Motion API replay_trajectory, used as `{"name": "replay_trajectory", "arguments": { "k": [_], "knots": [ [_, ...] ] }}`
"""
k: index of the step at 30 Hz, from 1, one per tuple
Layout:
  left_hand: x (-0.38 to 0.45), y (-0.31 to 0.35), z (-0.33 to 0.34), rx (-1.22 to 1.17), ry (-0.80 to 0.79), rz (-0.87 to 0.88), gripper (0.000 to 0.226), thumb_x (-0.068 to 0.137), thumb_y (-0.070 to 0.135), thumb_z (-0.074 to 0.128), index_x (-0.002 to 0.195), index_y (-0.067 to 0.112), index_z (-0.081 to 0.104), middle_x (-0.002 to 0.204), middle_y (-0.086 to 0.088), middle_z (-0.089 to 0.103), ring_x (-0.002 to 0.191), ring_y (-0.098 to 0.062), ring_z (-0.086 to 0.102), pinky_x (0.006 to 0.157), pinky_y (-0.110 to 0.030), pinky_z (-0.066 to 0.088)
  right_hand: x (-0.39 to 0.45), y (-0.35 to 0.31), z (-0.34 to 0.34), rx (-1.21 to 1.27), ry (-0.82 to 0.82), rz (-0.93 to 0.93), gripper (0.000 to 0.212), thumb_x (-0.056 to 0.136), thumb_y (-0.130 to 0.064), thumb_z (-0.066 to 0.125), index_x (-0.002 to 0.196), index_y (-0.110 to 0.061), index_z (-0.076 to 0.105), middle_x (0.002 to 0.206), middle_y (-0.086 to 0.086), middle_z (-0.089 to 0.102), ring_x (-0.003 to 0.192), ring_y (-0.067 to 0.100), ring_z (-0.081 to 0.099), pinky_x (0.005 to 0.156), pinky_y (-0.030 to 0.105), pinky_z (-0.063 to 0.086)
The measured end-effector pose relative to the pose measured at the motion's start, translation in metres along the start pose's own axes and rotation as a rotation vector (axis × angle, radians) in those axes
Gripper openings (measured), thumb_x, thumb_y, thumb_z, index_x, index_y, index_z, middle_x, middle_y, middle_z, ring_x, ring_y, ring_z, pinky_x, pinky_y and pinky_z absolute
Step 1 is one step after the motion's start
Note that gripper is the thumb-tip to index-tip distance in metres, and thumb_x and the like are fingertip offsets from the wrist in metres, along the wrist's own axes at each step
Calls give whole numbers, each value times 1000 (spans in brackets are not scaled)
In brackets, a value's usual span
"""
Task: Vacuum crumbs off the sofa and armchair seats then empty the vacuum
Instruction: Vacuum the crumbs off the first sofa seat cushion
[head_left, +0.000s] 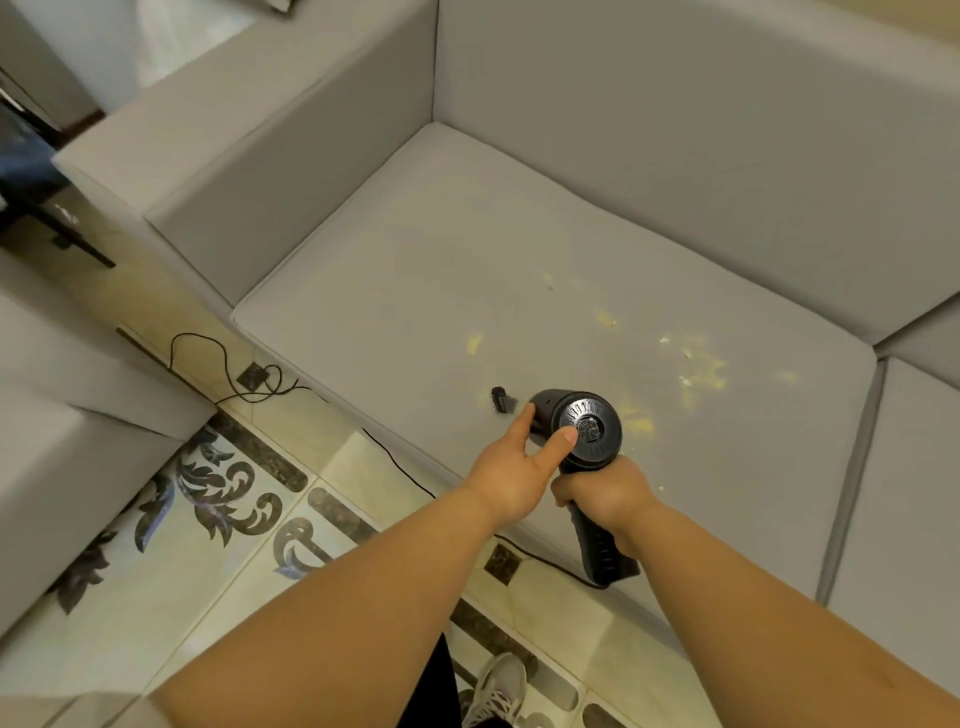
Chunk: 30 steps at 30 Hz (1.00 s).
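— Big pale-grey upholstered sofa (597, 171) in the corner, a matching grey armchair (62, 415) off to the left, patterned cream floor tiles (171, 545) between them. Where's the work?

— On the flat grey seat cushion (415, 291). Yellowish crumbs (701, 364) lie scattered over its right half, ahead and to the right of the black handheld vacuum (576, 431).

— Who holds it?

— The right hand (605, 491) has its grip wrapped closed around the handle; the left hand (514, 473) is spread loosely, fingertips touching the barrel. The vacuum's body points away from the person, down at the cushion, handle running back toward them.

— So the nearest crumbs?

— Just beside the vacuum's right edge. I'd judge a sweep rightward suits the right hand. A black cord (244, 374) trails over the floor, and a small black cylindrical piece (501, 399) lies on the cushion to the left.
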<state>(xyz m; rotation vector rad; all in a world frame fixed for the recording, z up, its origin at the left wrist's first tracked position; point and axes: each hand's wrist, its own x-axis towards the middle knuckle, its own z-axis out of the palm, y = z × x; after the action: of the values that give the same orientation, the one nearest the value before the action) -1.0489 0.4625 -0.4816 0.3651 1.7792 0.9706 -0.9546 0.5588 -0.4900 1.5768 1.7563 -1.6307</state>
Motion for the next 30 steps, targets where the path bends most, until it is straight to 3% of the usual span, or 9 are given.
{"name": "replay_trajectory", "arguments": {
  "k": [7,10,15,18,21,25,30],
  "knots": [
    [-2,5,-9,-7,-11,15,78,88,63,46,151,33,10,154,2,30,140,-20,30,104,-26,26,-7,-5,1,-13,44,-71,20,65,-4,71,81,-13,64,75,11,63,72,30,56,64,34,47],
    [5,14,-21,-31,1,39,77,88,62,45,151,36,9,154,4,29,140,-20,30,96,-22,24,-1,-22,5,17,62,-98,24,66,-4,72,85,-15,65,78,9,64,74,29,57,62,32,44],
    [32,29,-56,-40,37,56,75,89,61,45,151,37,9,154,4,30,138,-21,33,97,-23,25,22,-63,20,54,66,-114,27,67,-4,72,89,-17,64,81,7,64,74,26,58,60,31,44],
    [53,38,-79,-34,32,55,74,89,61,44,151,38,9,153,4,31,133,-24,41,109,-31,30,42,-87,29,63,71,-135,26,69,-4,73,88,-19,64,80,6,64,73,24,57,60,31,44],
    [77,44,-100,-25,30,51,73,89,61,44,150,39,10,151,2,35,128,-25,46,110,-40,35,65,-109,40,77,83,-147,26,70,-4,74,86,-22,62,80,4,64,73,23,57,60,29,43],
    [94,37,-111,-30,5,39,73,89,59,47,150,37,14,152,3,33,137,-21,35,103,-24,26,78,-113,49,62,86,-76,26,68,-5,73,88,-18,63,79,5,64,71,24,57,60,30,45],
    [88,35,-102,-54,0,36,73,89,58,48,150,37,15,152,2,34,137,-20,34,101,-25,27,71,-107,45,57,91,-37,24,66,-3,72,88,-12,65,81,9,65,72,28,57,63,34,47]
  ]
}}
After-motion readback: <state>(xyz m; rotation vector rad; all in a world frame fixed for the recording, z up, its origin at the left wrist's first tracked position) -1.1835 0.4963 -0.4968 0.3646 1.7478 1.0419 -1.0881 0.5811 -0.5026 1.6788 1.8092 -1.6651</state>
